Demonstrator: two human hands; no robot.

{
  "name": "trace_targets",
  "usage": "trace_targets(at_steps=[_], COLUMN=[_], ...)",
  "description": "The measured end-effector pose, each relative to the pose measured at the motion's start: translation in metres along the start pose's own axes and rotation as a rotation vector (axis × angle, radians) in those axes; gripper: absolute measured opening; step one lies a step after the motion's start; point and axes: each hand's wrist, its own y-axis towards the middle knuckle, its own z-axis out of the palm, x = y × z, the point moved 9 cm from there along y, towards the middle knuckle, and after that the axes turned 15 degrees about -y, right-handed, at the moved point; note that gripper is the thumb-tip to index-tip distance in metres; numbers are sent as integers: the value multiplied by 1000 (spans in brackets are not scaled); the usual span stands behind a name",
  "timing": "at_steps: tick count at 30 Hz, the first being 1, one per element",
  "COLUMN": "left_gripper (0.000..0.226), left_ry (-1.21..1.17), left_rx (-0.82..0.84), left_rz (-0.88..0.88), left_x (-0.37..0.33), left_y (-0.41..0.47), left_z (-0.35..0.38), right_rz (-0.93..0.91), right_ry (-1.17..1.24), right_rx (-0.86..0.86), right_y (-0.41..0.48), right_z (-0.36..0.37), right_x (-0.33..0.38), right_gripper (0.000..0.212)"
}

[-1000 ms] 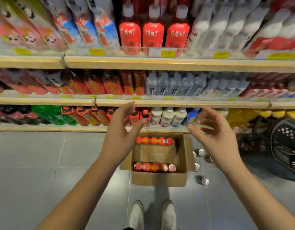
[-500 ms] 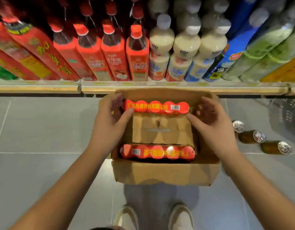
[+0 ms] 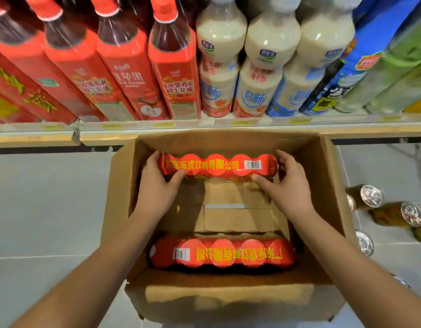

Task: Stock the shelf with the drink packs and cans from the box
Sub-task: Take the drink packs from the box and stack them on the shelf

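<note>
**In the cardboard box (image 3: 335,185), hands grip the far drink pack (image 3: 219,165)**

The left hand (image 3: 157,185) and right hand (image 3: 287,185) curl round the ends of this glossy red shrink-wrapped row at centre frame. A second pack (image 3: 222,253) lies lower, round caps up.

Two bare hands are shown, the left hand (image 3: 157,195) and the right hand (image 3: 287,192). The left forearm (image 3: 98,268) and the right forearm (image 3: 346,263) are uncovered along the whole length seen. Finer detail of the fingers is lost to blur.
</note>
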Motion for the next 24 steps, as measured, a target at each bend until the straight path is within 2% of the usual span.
trace_targets(at_steps=[9, 16, 24], left_gripper=[89, 90, 92], left_ry=[80, 176, 243], left_rx=[0, -12, 77], left_rz=[-29, -19, 18], left_x=[11, 8, 9], left_y=[3, 1, 2], left_z=[9, 7, 17], right_rz=[44, 29, 111], right_ry=[-41, -94, -121], right_rx=[79, 31, 10], right_y=[18, 13, 0], right_z=[21, 17, 7], right_x=[-8, -10, -35], right_gripper=[96, 67, 65])
